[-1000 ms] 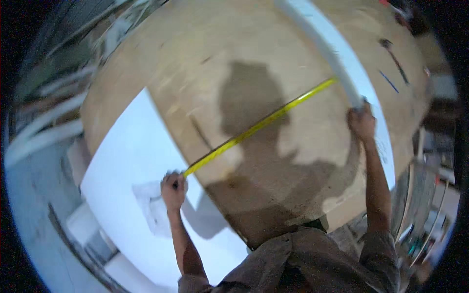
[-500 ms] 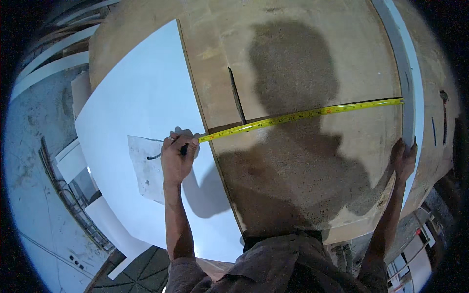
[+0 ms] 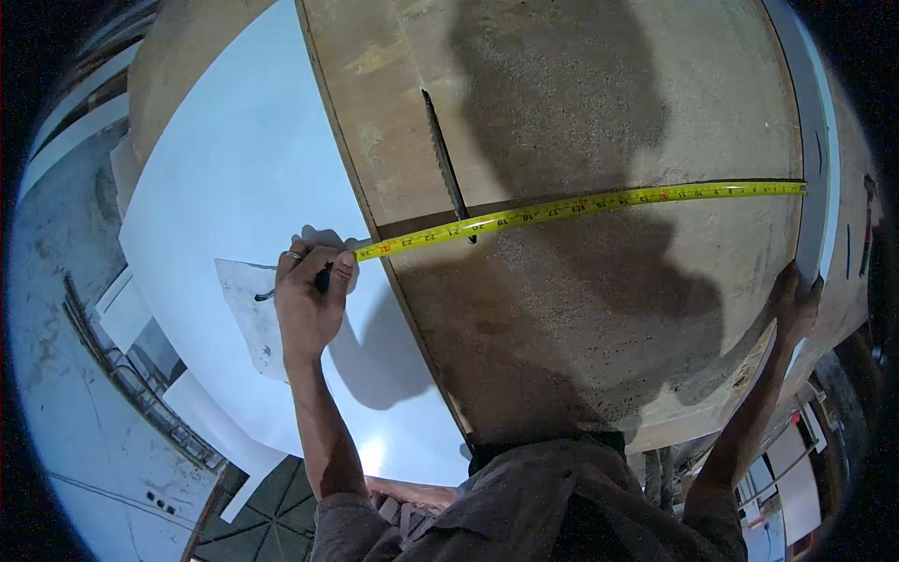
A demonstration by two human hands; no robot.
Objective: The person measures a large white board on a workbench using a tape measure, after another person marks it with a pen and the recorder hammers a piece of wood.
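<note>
My left hand (image 3: 311, 298) is closed around a dark tape measure whose case is mostly hidden by the fingers. From it the yellow blade of the tape measure (image 3: 581, 203) stretches rightward, its far end meeting a long grey-and-white rail (image 3: 817, 178). My right hand (image 3: 796, 304) grips the near part of that rail; its fingers are partly hidden. Beneath the left hand lies a large white board (image 3: 243, 140), its straight edge crossed by the tape. A thin toothed saw blade (image 3: 444, 155) stands up through the wooden table (image 3: 581, 328), touching or just under the tape.
A smudged, pale sheet-like patch (image 3: 248, 314) lies on the white board beside my left wrist. More white panels (image 3: 211, 417) and a metal rack-like frame (image 3: 140, 389) are at the lower left. My shadow darkens the table's middle. Offcuts stand at the lower right.
The view has come closer to the table, so the hands appear farther apart. The tape measure stays stretched to the rail, and both hands keep their grip.
</note>
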